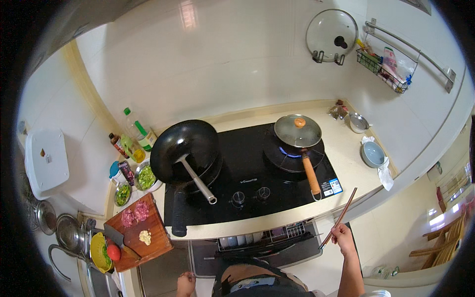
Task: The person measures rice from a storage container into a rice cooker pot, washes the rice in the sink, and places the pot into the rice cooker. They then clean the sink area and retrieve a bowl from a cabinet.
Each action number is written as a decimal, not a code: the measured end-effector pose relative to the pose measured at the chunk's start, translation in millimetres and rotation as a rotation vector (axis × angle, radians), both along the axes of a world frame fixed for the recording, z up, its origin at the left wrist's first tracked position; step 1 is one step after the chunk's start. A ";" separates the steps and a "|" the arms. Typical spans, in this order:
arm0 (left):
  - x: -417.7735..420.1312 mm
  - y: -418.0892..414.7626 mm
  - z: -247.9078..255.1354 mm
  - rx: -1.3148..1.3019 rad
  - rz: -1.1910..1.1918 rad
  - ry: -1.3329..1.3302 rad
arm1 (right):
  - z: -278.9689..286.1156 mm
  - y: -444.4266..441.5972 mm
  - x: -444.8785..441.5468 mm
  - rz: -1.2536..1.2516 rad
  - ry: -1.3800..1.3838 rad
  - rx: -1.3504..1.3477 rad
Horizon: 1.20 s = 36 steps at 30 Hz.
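My right hand (342, 237) grips a pair of dark wooden chopsticks (347, 208) over the counter's front edge, beside a pulled-out dish drawer (293, 257). My left hand (186, 284) hangs low near that drawer's left corner, fingers curled; whether anything is in it cannot be told. On the black gas hob (245, 200), a small pan with a glass lid (293, 135) sits over a blue flame (289, 153), its wooden handle (311, 176) pointing towards me. A black wok (167, 148) rests tilted on the left burner, with a metal spatula (196, 180) lying in it.
Left of the hob, a wooden cutting board (148, 248) bears minced meat (135, 213), chopped garlic (145, 237) and a cleaver (114, 234). A tomato (114, 252) and a yellow colander (97, 252) adjoin it. Bowls of chopped greens (146, 178) stand behind. A blue bowl (373, 154) is at right.
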<state>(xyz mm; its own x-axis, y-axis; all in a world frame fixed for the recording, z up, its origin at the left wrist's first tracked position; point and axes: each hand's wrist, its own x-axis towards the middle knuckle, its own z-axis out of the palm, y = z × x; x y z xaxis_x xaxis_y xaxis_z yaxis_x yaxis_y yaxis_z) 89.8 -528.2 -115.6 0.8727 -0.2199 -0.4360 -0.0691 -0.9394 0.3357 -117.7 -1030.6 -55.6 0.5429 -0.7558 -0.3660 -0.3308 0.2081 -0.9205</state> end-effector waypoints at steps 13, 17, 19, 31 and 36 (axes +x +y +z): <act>12.3 -10.0 -17.2 -0.209 0.021 -0.196 | 8.2 12.0 8.0 0.035 0.000 -0.006; 20.8 -11.6 -17.0 -0.212 0.040 -0.190 | 5.5 12.6 8.6 0.043 0.004 -0.029; 23.4 -15.5 -11.5 -0.200 0.056 -0.181 | 7.9 12.8 11.9 0.046 0.012 -0.048; 19.6 -9.0 -27.6 -0.269 0.069 -0.185 | 4.5 -27.1 35.6 0.022 0.086 -0.103; 8.1 2.6 -24.4 -0.229 0.123 -0.110 | -16.4 -89.9 55.8 -0.023 0.216 -0.185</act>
<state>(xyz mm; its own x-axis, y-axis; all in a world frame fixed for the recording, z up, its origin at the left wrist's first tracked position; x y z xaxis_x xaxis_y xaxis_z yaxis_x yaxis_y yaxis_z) 97.8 -525.6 -139.9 0.9381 -0.1916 -0.2884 -0.0073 -0.8438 0.5367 -61.9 -1120.5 -72.0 0.4495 -0.8316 -0.3261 -0.5204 0.0530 -0.8523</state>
